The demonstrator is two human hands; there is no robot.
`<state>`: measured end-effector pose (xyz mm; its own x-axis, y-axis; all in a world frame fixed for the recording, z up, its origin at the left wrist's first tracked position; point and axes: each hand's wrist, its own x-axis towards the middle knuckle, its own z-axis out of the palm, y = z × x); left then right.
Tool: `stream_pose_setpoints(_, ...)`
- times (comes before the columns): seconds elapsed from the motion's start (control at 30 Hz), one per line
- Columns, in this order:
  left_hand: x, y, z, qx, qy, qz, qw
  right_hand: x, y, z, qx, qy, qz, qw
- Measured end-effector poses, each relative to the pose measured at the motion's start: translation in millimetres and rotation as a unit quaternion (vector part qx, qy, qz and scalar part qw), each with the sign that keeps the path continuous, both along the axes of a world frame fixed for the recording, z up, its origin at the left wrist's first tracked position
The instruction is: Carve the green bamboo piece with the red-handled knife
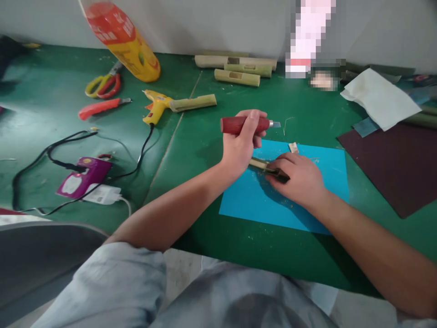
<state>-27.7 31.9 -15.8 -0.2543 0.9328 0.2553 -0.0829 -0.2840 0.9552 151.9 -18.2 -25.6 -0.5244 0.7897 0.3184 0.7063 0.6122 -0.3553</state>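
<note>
A green table meets a far pale wall; the left hand is closed round a red-handled cutter; the right hand, fingers curled, grips a bamboo piece over the near-right blue sheet.

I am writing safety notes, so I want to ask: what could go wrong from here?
The red-handled cutting tool in the left hand has an exposed blade, and the right hand is bare and close by, so a slip might cut it. The bamboo piece seems held by the right hand alone over the blue sheet, so it could twist under pressure. The white cable lies near the left arm and might get snagged.
</note>
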Motion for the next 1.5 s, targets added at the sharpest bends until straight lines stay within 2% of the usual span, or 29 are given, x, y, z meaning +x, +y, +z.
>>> stream_pose_setpoints(0.17, -4, -2, 2.7, 0.034, -0.012, 0.027, 0.999, 7, 7, 2.8, 0.051, -0.073, -0.009, 0.996)
stream_pose_setpoints(0.3, -5, 1, 1.7, 0.027, -0.019, -0.014, 0.999, 14, 13, 5.3, 0.081, -0.1, -0.039, 0.991)
stream_pose_setpoints(0.5, -18, 10, 20.6, 0.024, -0.012, -0.045, 0.999, 21, 18, 11.5, 0.004, -0.077, -0.055, 0.995)
stream_pose_setpoints(0.67, -31, -7, 28.5, 0.005, 0.028, -0.058, 0.998, 23, 20, 11.1, -0.017, -0.056, -0.042, 0.997)
stream_pose_setpoints(0.8, -34, -23, 23.7, -0.017, 0.042, -0.149, 0.988, 23, 20, 9.7, -0.024, -0.039, -0.03, 0.998)
stream_pose_setpoints(0.87, -34, -24, 20.3, 0.0, 0.052, -0.167, 0.985, 23, 21, 9.3, -0.03, -0.033, -0.031, 0.999)
stream_pose_setpoints(1.03, -33, -19, 13.1, 0.058, 0.073, -0.154, 0.984, 20, 23, 9.7, -0.039, -0.022, -0.039, 0.998)
stream_pose_setpoints(1.13, -31, -20, 10.6, 0.054, 0.084, -0.169, 0.981, 18, 22, 10.3, -0.036, -0.01, -0.037, 0.999)
stream_pose_setpoints(1.23, -30, -21, 7.2, 0.04, 0.118, -0.158, 0.98, 16, 21, 10.2, -0.032, -0.001, -0.037, 0.999)
stream_pose_setpoints(1.5, -28, -17, -4.0, 0.058, 0.166, -0.167, 0.97, 15, 22, 11.5, -0.056, 0.009, -0.018, 0.998)
